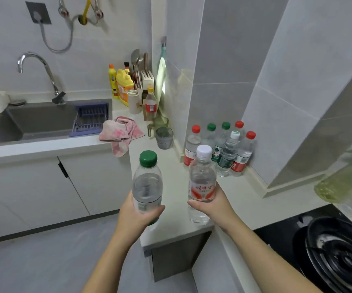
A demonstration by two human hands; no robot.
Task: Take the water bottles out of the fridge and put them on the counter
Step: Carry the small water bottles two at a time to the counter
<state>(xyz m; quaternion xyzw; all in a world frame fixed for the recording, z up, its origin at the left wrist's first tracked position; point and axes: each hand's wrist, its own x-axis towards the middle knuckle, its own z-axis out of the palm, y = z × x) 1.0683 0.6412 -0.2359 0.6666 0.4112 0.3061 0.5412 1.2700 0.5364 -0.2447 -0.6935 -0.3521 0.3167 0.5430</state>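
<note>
The left hand (137,216) grips one green-capped water bottle (147,187) at the counter (175,225) edge. The right hand (211,206) grips one white-capped water bottle (202,182) over the counter. Six more bottles (226,153) stand clustered in the counter's back corner.

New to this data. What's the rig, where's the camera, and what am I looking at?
There is no machine here: a person works bare-handed. The single picture comes from a wide-angle camera worn on their head, looking forward and down, so both forearms enter from the bottom edge. The left hand grips a green-cap bottle. The right hand grips a white-cap bottle with a red label. Both are held upright at the near end of the counter; I cannot tell whether either base touches it. Six more bottles stand in the corner against the wall. A sink is on the left, a pink cloth hangs over the counter edge, and a black stove is at lower right.
</note>
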